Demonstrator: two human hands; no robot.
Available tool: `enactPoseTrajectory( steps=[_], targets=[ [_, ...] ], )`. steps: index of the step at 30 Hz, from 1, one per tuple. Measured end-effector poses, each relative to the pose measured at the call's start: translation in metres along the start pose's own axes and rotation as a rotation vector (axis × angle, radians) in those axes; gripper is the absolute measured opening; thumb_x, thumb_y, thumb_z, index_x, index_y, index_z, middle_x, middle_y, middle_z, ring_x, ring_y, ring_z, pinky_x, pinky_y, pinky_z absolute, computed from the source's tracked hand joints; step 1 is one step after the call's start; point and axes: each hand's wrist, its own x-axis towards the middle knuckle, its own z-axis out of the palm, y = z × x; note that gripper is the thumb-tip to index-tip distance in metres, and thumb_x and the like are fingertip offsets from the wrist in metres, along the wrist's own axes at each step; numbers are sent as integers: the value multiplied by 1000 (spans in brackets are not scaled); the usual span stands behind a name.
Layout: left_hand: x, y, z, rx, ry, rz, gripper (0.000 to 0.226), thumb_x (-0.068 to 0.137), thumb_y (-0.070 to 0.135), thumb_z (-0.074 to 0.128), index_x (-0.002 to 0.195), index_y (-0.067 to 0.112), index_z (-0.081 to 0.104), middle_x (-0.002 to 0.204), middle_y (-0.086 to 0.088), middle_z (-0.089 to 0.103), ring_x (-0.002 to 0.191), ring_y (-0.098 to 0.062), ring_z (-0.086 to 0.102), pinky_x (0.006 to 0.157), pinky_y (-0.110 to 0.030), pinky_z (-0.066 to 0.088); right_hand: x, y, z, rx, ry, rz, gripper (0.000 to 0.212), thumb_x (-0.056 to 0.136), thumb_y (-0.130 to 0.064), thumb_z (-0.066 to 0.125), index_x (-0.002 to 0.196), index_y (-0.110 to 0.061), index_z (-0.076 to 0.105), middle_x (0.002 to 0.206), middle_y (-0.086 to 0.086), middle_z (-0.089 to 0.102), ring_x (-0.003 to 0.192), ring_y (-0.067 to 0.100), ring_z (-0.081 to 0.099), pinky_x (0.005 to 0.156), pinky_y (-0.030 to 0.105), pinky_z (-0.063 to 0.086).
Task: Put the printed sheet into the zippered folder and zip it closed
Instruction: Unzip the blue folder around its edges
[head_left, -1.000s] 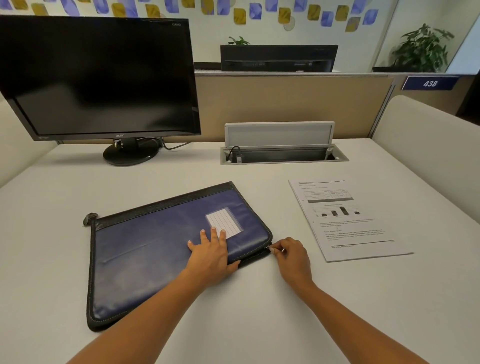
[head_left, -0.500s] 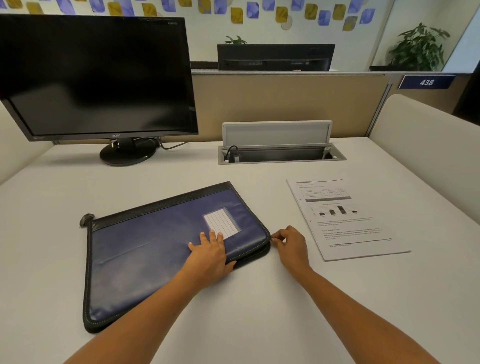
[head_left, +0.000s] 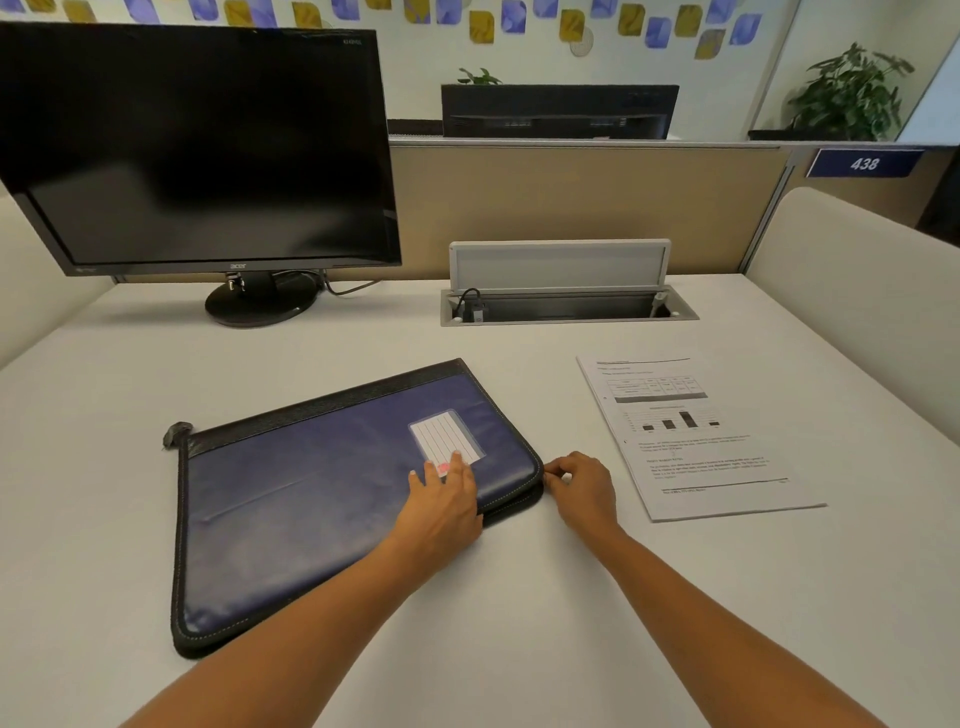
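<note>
A dark blue zippered folder (head_left: 322, 493) with a black edge and a white label window lies flat on the white desk, left of centre. My left hand (head_left: 444, 501) presses flat on its near right part, fingers apart, just below the label. My right hand (head_left: 584, 488) pinches the zipper pull at the folder's right corner, where the zipper gapes a little. The printed sheet (head_left: 691, 436), with a table, a bar chart and text, lies flat on the desk to the right of the folder, apart from both hands.
A black monitor (head_left: 197, 150) on a round stand occupies the back left. An open cable hatch (head_left: 566, 306) with a raised lid sits in the desk at the back centre. Beige partition panels (head_left: 587, 208) close the back and both sides.
My right hand has crept up along the folder's right corner with the zipper pull. My left hand has slid slightly toward the label. The sheet has not moved.
</note>
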Motion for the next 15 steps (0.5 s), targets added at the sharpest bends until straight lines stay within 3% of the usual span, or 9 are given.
enactPoseTrajectory(
  steps=[9, 15],
  targets=[
    [23, 18, -13, 0, 16, 3, 69, 98, 46, 26, 147, 3, 4, 155, -22, 10, 135, -50, 22, 102, -53, 36, -23, -1, -4, 69, 23, -17, 14, 87, -14, 60, 93, -7, 71, 92, 10, 73, 79, 19, 60, 72, 21, 39],
    [29, 17, -14, -36, -22, 28, 66, 100, 43, 21, 146, -1, 4, 153, -26, 11, 134, -52, 22, 104, -53, 33, -24, -1, -7, 122, 41, -46, 12, 86, -11, 60, 89, -6, 71, 88, 11, 73, 75, 17, 59, 70, 21, 40]
  ],
)
